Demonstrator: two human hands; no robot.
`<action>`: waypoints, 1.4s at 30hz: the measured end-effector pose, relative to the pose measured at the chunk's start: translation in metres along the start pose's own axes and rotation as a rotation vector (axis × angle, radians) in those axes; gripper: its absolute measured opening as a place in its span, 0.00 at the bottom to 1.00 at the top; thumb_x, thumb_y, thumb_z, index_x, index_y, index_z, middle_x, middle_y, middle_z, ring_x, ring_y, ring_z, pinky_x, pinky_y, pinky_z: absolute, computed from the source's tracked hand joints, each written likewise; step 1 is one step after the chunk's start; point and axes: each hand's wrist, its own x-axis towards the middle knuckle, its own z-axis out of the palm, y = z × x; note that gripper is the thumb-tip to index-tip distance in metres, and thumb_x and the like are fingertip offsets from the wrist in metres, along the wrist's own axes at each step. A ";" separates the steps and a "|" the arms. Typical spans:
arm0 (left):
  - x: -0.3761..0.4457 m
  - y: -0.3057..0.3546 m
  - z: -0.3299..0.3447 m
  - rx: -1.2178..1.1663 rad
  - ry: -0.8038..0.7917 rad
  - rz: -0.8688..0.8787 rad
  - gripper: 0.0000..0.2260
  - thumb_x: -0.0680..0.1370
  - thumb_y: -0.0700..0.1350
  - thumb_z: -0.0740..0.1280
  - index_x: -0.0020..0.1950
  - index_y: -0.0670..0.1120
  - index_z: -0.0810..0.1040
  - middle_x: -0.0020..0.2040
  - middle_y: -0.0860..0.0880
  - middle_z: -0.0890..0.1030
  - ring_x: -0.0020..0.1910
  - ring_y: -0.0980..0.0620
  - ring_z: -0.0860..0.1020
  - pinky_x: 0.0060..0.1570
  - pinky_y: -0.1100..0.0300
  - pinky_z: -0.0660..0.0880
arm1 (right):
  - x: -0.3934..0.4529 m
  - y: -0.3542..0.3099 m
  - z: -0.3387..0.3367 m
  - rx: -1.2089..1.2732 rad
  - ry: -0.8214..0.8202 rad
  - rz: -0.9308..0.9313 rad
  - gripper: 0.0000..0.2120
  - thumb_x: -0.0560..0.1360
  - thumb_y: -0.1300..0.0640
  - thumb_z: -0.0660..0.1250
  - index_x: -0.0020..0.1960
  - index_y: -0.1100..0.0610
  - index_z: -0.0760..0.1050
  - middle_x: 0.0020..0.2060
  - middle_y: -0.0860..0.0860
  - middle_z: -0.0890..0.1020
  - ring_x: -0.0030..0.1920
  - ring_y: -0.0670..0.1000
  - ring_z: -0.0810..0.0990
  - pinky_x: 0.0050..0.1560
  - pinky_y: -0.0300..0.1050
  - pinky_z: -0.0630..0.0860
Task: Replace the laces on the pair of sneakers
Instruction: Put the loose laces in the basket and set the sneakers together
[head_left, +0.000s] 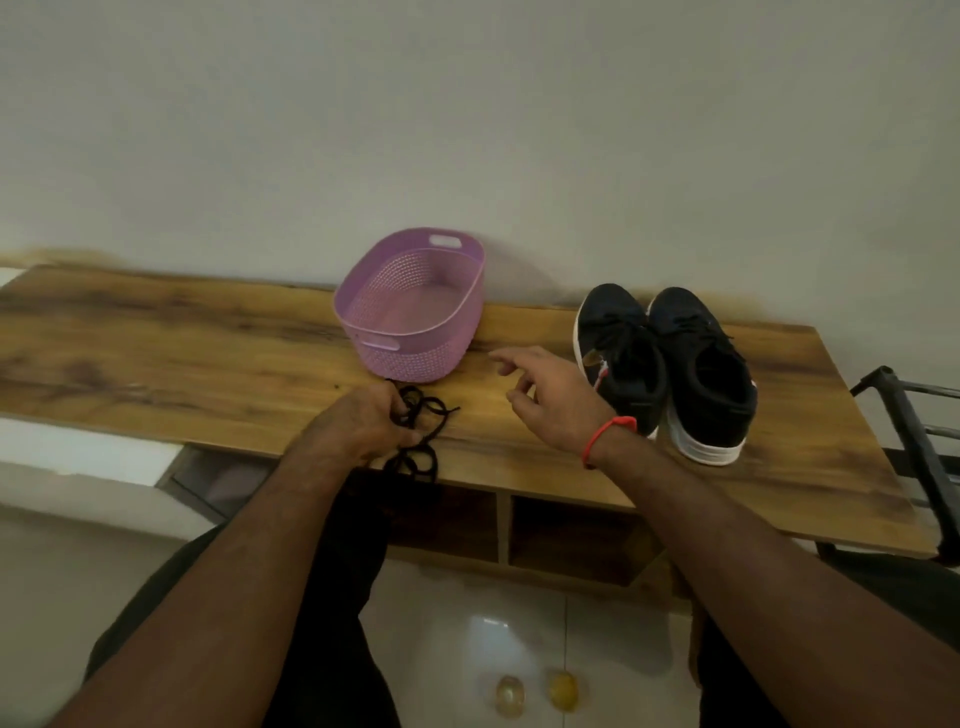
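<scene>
We sit at a brown wooden table (208, 343) that stands against a pale wall. Our left hand (358, 421) is at the near edge of the table, and its fingers are curled around a bunch of black laces (418, 436). Some loops of the laces lie on the table just beside the hand, and some hang over the edge.

Our right hand (550, 395) is above the table with its fingers spread apart. It holds nothing. A red string (605, 434) is tied around that wrist. This hand is between the basket and the shoes.

The pair of black sneakers (670, 369) sits on the right part of the table. They have white soles. The two shoes stand side by side, touching, with their toes toward the wall. They have dark laces in them.

A purple basket (410, 306) with little holes stands near the wall, just behind the laces.
</scene>
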 end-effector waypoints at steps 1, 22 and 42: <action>0.002 -0.007 -0.002 0.004 -0.008 -0.030 0.23 0.72 0.49 0.79 0.63 0.50 0.74 0.55 0.49 0.76 0.42 0.56 0.76 0.32 0.61 0.72 | 0.005 -0.004 0.006 0.003 -0.016 -0.003 0.24 0.77 0.66 0.65 0.72 0.53 0.71 0.59 0.49 0.77 0.48 0.47 0.78 0.48 0.28 0.70; 0.039 -0.002 0.039 -0.255 -0.018 0.154 0.11 0.80 0.42 0.70 0.62 0.48 0.78 0.57 0.48 0.81 0.53 0.52 0.79 0.45 0.61 0.77 | 0.040 0.000 0.072 0.165 -0.460 0.181 0.48 0.70 0.50 0.77 0.80 0.48 0.52 0.75 0.53 0.61 0.73 0.55 0.64 0.72 0.56 0.68; 0.033 0.039 -0.022 -0.371 0.502 0.477 0.20 0.86 0.59 0.49 0.77 0.58 0.62 0.70 0.53 0.75 0.70 0.48 0.70 0.71 0.34 0.60 | 0.135 -0.044 0.020 1.126 0.067 0.202 0.19 0.76 0.75 0.61 0.50 0.53 0.79 0.47 0.54 0.84 0.48 0.54 0.83 0.42 0.46 0.81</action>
